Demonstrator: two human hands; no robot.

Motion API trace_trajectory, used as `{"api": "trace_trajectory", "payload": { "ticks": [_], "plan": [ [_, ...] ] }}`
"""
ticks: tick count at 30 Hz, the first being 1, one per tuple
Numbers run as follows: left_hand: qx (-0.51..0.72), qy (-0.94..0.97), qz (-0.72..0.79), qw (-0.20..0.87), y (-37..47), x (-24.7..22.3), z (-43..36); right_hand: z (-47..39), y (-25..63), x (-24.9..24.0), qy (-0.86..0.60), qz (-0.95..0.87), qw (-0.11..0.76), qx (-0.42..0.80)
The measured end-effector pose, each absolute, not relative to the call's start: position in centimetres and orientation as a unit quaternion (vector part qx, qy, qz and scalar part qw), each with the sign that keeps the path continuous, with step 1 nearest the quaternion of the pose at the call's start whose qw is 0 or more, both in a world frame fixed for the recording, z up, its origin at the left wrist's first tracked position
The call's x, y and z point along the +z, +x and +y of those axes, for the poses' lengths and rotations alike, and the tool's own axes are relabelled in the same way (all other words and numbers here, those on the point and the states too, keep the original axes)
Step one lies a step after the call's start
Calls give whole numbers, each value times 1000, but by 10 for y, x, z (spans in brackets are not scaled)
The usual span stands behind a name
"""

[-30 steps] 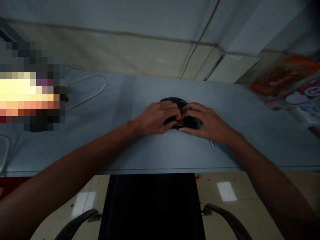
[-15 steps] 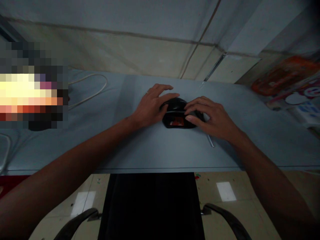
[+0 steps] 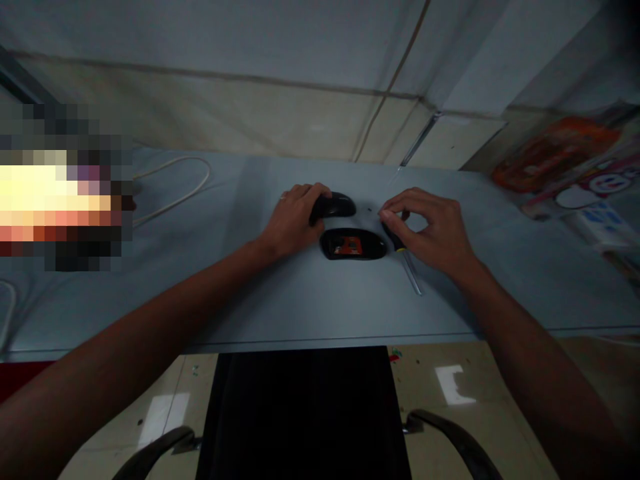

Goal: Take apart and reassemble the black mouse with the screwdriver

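Note:
A black mouse cover (image 3: 341, 205) lies on the grey table (image 3: 300, 300), and my left hand (image 3: 299, 217) grips its left end. Just in front of it sits the mouse base (image 3: 353, 244), its inside showing an orange-red circuit board. To the right, my right hand (image 3: 425, 230) has thumb and fingertips pinched together over the handle end of a screwdriver (image 3: 411, 272), whose shaft points toward the front edge. Whether the fingertips hold anything is too small to tell. A tiny dark piece (image 3: 369, 210) rests between the cover and my right fingertips.
A white cable (image 3: 203, 175) loops at the left beside a pixelated area. Orange packaging (image 3: 555, 153) and other packets stand at the back right. A tiled wall (image 3: 300, 120) borders the table behind; a black chair (image 3: 305, 413) is at the front.
The cover has shifted left, away from the base, with my left hand on it. My right hand has come off the mouse parts, its fingertips closing together. The screwdriver and small piece now show more.

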State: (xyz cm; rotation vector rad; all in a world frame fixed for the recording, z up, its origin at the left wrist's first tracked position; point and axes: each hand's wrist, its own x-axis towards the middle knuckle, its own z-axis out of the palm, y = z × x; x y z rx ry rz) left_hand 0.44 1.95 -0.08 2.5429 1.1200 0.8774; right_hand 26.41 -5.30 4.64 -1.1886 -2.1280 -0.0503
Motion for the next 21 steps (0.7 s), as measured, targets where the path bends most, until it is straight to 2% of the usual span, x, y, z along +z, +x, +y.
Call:
{"api": "trace_trajectory", "payload": {
  "ticks": [4, 8, 11, 14, 21],
  "plan": [
    [374, 844, 360, 132, 3, 1, 23, -53, 265, 46, -457, -810, 366, -16],
    [445, 831, 241, 231, 6, 10, 12, -56, 265, 51, -435, -832, 343, 31],
    [423, 843, 178, 281, 11, 12, 0, -61, 265, 56, -419, -848, 313, 87],
    [391, 862, 174, 273, 14, 10, -8, -62, 265, 58, -422, -853, 279, 130],
    [300, 908, 176, 234, 15, 4, -10, -58, 265, 49, -383, -889, 221, 119]
  ]
}}
